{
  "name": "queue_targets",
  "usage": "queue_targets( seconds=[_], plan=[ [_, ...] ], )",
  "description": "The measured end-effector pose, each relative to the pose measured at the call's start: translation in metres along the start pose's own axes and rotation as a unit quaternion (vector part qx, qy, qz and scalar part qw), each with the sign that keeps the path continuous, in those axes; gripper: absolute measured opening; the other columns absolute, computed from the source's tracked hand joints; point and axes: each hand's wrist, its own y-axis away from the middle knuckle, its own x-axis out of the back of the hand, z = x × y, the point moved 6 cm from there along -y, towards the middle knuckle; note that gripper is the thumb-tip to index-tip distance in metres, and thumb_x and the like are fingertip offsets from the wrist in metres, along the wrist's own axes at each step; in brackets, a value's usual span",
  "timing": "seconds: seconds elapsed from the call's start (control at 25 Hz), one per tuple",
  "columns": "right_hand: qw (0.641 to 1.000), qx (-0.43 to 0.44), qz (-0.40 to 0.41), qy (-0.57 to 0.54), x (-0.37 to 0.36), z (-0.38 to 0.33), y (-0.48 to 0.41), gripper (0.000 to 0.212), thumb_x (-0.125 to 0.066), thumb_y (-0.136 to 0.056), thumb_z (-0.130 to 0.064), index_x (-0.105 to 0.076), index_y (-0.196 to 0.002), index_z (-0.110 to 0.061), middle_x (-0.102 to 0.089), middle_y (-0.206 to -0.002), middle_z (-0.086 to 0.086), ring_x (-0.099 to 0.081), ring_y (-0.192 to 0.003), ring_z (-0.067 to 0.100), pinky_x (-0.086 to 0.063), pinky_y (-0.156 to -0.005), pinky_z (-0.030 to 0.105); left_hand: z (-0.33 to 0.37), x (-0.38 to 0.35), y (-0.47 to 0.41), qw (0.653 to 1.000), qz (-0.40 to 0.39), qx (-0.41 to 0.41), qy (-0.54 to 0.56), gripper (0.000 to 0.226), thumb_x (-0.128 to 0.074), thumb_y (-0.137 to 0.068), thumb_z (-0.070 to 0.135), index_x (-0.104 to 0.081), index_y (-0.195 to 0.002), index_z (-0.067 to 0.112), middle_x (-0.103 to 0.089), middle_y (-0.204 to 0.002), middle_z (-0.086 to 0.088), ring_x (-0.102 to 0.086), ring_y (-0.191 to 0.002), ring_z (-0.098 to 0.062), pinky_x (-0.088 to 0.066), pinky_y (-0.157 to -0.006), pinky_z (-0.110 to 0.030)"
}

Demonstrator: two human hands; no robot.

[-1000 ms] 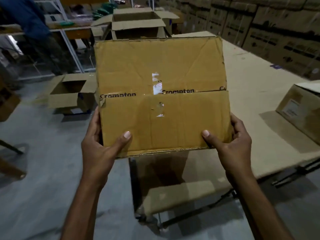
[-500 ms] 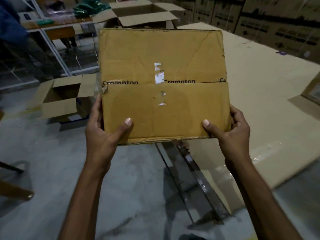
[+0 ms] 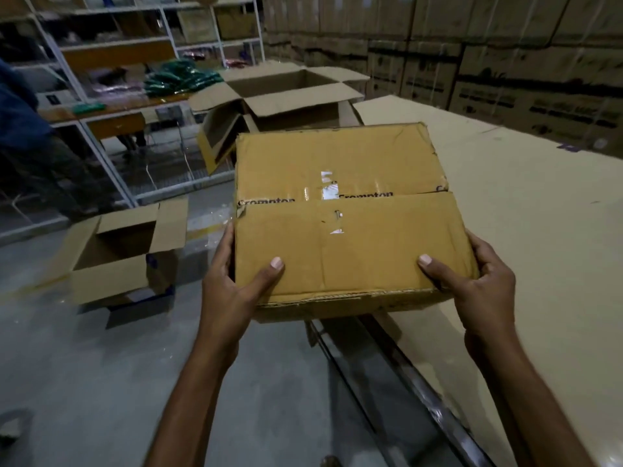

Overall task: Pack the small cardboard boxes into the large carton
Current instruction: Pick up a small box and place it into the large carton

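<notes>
A closed brown cardboard box printed "Crompton", with torn tape on its top seam, is held in front of me over the near left corner of the table. My left hand grips its near left corner, thumb on top. My right hand grips its near right corner, thumb on top. Behind it, a large open carton stands at the table's far left end with its flaps spread out.
A cardboard-covered table stretches to the right. A smaller open carton sits on the concrete floor at left. White shelving and a person in blue are at far left. Stacked cartons line the back wall.
The view has turned and moved toward the large open carton. The held box has tilted flatter and sits lower in view. Both hands keep the same grip.
</notes>
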Motion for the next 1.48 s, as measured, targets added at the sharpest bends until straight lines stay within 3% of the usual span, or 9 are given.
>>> queue_targets(
  seconds=[0.24,0.48,0.68,0.84,0.96,1.08,1.2,1.32,1.48],
  plan=[
    [0.999,0.014,0.023,0.032,-0.077,0.001,-0.105,0.078,-0.089,-0.076,-0.029,-0.056,-0.146,-0.024,-0.063,-0.125,-0.007,-0.06,-0.106,0.003,-0.053,-0.08,0.029,-0.015,-0.012,-0.142,0.999,-0.032,0.006,0.03,0.08,-0.082,-0.08,0.04,-0.038,-0.145,0.055,-0.05,-0.125,0.035,-0.054,-0.118,0.003,-0.048,-0.093,-0.03],
    [0.994,0.011,0.082,0.07,-0.14,0.016,-0.17,0.079,-0.086,-0.075,-0.042,-0.056,-0.146,-0.027,-0.062,-0.129,-0.006,-0.06,-0.115,0.022,-0.055,-0.094,0.046,-0.045,-0.019,-0.274,0.996,-0.058,0.032,0.058,0.078,-0.074,-0.09,0.035,-0.036,-0.157,0.039,-0.048,-0.139,0.017,-0.052,-0.123,-0.01,-0.042,-0.081,-0.02],
    [0.981,-0.001,0.158,0.117,-0.189,0.047,-0.218,0.075,-0.086,-0.078,-0.04,-0.057,-0.146,-0.025,-0.061,-0.132,-0.003,-0.058,-0.115,0.022,-0.053,-0.092,0.045,-0.081,-0.043,-0.383,0.984,-0.152,0.044,0.076,0.073,-0.07,-0.093,0.031,-0.036,-0.157,0.038,-0.052,-0.133,0.016,-0.052,-0.111,0.006,-0.043,-0.076,-0.019],
    [0.964,-0.032,0.229,0.129,-0.201,0.055,-0.253,0.068,-0.085,-0.081,-0.032,-0.061,-0.143,-0.019,-0.062,-0.129,0.0,-0.058,-0.116,0.024,-0.05,-0.09,0.04,-0.097,-0.065,-0.442,0.965,-0.239,0.046,0.101,0.067,-0.072,-0.093,0.034,-0.042,-0.152,0.043,-0.055,-0.136,0.017,-0.055,-0.11,0.007,-0.048,-0.077,-0.018],
    [0.954,-0.063,0.253,0.148,-0.197,0.059,-0.277,0.062,-0.084,-0.082,-0.029,-0.065,-0.139,-0.015,-0.065,-0.128,0.001,-0.058,-0.119,0.023,-0.049,-0.087,0.032,-0.1,-0.077,-0.468,0.955,-0.283,0.034,0.086,0.051,-0.071,-0.091,0.048,-0.054,-0.139,0.046,-0.058,-0.139,0.011,-0.06,-0.115,-0.001,-0.053,-0.076,-0.016],
    [0.946,-0.099,0.258,0.168,-0.195,0.077,-0.283,0.058,-0.088,-0.078,-0.029,-0.071,-0.132,-0.019,-0.067,-0.131,-0.001,-0.059,-0.125,0.02,-0.046,-0.089,0.026,-0.099,-0.087,-0.475,0.945,-0.326,0.004,0.032,0.057,-0.071,-0.079,0.069,-0.054,-0.13,0.05,-0.054,-0.141,0.014,-0.055,-0.125,-0.011,-0.053,-0.085,-0.029],
    [0.936,-0.101,0.284,0.181,-0.189,0.083,-0.286,0.051,-0.089,-0.076,-0.03,-0.075,-0.124,-0.022,-0.07,-0.126,-0.004,-0.06,-0.123,0.017,-0.045,-0.093,0.028,-0.094,-0.091,-0.472,0.944,-0.328,-0.033,0.001,0.055,-0.067,-0.082,0.064,-0.05,-0.132,0.048,-0.049,-0.14,0.02,-0.05,-0.122,-0.005,-0.046,-0.077,-0.022],
    [0.929,-0.088,0.304,0.192,-0.17,0.07,-0.292,0.047,-0.089,-0.077,-0.027,-0.077,-0.121,-0.02,-0.071,-0.119,-0.006,-0.062,-0.12,0.014,-0.046,-0.088,0.022,-0.091,-0.102,-0.461,0.937,-0.345,-0.045,-0.016,0.059,-0.065,-0.08,0.07,-0.049,-0.132,0.047,-0.048,-0.136,0.024,-0.054,-0.117,0.0,-0.054,-0.082,-0.027],
    [0.898,-0.108,0.298,0.306,-0.162,0.069,-0.301,0.042,-0.086,-0.078,-0.04,-0.076,-0.118,-0.031,-0.069,-0.123,-0.01,-0.058,-0.122,0.012,-0.047,-0.098,0.032,-0.112,-0.126,-0.463,0.929,-0.363,-0.032,-0.063,0.042,-0.065,-0.081,0.072,-0.058,-0.102,0.036,-0.063,-0.104,0.017,-0.065,-0.095,-0.004,-0.057,-0.076,-0.029]
  ],
)
